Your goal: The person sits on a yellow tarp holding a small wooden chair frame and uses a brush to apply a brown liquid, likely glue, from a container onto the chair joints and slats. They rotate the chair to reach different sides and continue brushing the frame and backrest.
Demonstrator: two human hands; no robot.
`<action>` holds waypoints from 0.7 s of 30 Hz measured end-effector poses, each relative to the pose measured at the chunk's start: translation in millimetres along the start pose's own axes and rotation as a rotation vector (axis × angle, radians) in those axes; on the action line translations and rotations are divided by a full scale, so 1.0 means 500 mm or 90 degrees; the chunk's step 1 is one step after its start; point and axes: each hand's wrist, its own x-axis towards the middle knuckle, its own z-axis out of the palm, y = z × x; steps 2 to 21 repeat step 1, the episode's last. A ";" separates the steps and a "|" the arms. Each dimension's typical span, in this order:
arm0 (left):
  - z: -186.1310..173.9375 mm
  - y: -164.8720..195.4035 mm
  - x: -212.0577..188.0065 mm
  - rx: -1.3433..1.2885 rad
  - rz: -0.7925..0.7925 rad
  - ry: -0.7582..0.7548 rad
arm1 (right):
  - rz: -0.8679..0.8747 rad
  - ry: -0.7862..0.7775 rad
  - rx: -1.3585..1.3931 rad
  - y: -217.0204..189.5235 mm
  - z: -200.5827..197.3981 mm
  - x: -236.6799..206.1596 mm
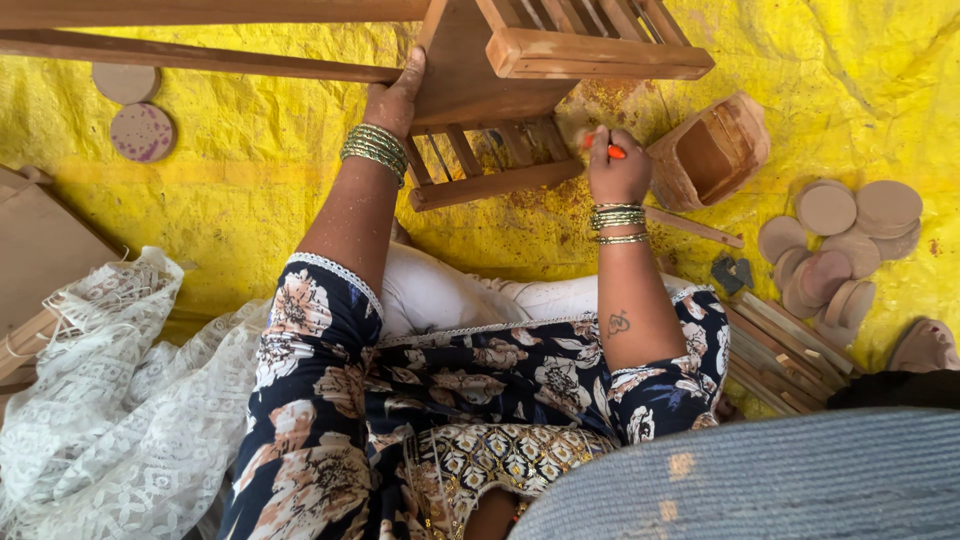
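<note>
A person's left hand (pixel 393 97) grips the side panel of a slatted wooden rack (pixel 520 90) lying tilted near the yellow tarp's (pixel 250 170) far edge, long axis running left to right. The right hand (pixel 617 168), fingers closed around an orange-handled tool (pixel 612 150), works at the rack's lower rail

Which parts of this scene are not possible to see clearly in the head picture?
- Wooden slatted frame: its upper part is cut off by the top edge.
- Orange tool in the right hand: the fingers cover most of it, so its kind is unclear.
- Left hand: its fingertips are hidden behind the frame.
- Small dark pieces: too small to identify.
</note>
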 end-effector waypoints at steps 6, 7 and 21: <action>0.000 -0.001 -0.001 0.001 -0.009 0.004 | -0.016 -0.004 -0.075 -0.002 -0.003 -0.001; 0.000 -0.001 -0.001 0.001 -0.009 0.004 | -0.016 -0.004 -0.075 -0.002 -0.003 -0.001; 0.000 -0.001 -0.001 0.001 -0.009 0.004 | -0.016 -0.004 -0.075 -0.002 -0.003 -0.001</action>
